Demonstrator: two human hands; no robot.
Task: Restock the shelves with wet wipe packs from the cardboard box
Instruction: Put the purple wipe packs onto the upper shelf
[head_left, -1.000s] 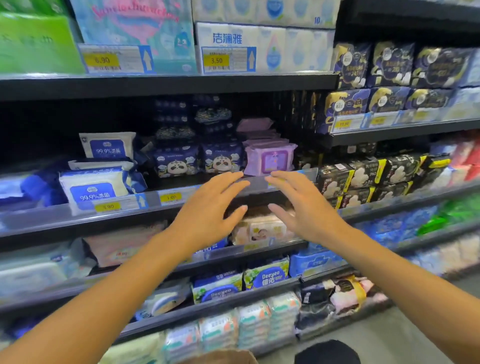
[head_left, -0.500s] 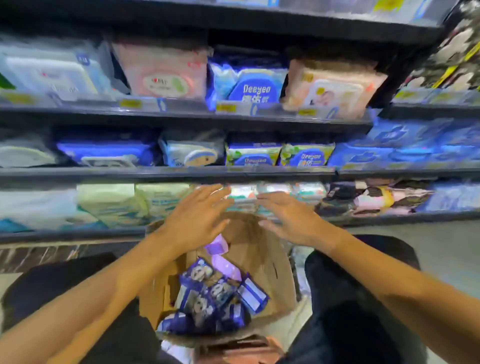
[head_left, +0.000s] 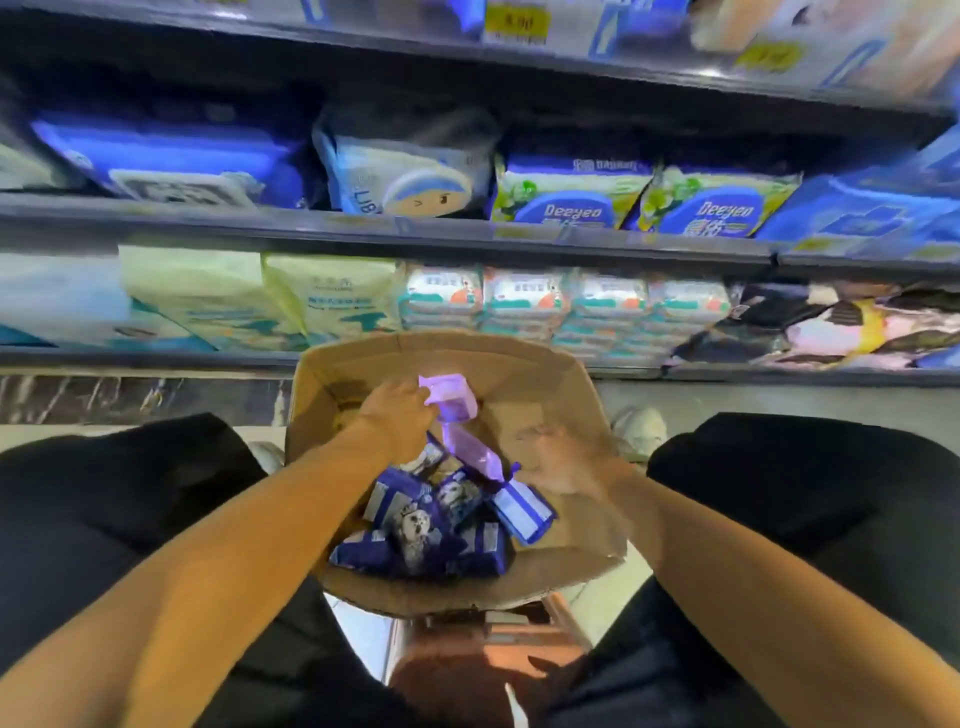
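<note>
Head view: fingers of the left hand (head_left: 397, 415) curl around a purple wet wipe pack (head_left: 451, 397) near the far wall of the cardboard box (head_left: 566, 395). Whether the blurred right hand (head_left: 563, 465), inside the box by its right wall, is clenched or relaxed cannot be told. Dark blue packs (head_left: 431, 525) lie heaped on the box bottom. Beyond the far edge, shelves (head_left: 363, 231) carry Deeyeo packs (head_left: 571, 200).

Dark metal shelves (head_left: 363, 228) run across the shop, full of blue, green and white packs. Yellow price tags (head_left: 517, 23) sit on the top rail. Below is a pale floor (head_left: 727, 400) and a dark marbled base strip (head_left: 130, 397).
</note>
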